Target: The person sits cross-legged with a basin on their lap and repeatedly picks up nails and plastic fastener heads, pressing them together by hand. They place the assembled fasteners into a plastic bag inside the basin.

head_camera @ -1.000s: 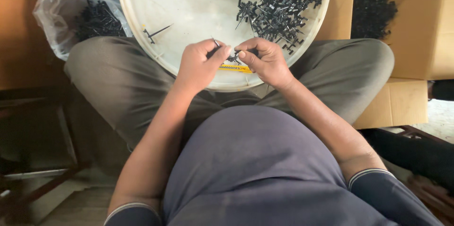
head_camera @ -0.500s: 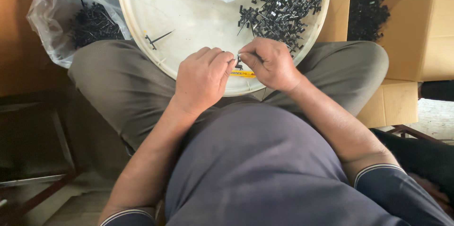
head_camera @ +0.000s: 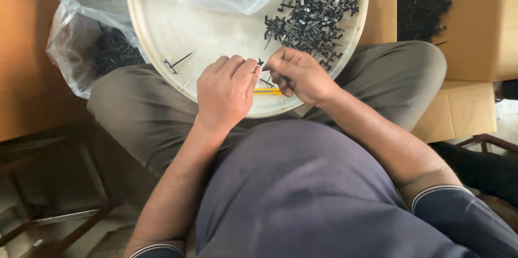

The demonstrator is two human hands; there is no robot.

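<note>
Hands (head_camera: 264, 82) hide the small black part (head_camera: 261, 64) pinched between them.

Soft, even daylight from above, dim lower-left corner, sharp focus, slight wide-angle edge stretch.

1. We see a small black part (head_camera: 260, 63), thin and dark, pinched between the fingertips of both hands above the near rim of the tray (head_camera: 162, 26); its exact shape is too small to tell.
2. We see the tray round, shallow and cream-white, resting on the person's lap.
3. We see a loose heap of black parts (head_camera: 315, 7) at the tray's far right.
</note>
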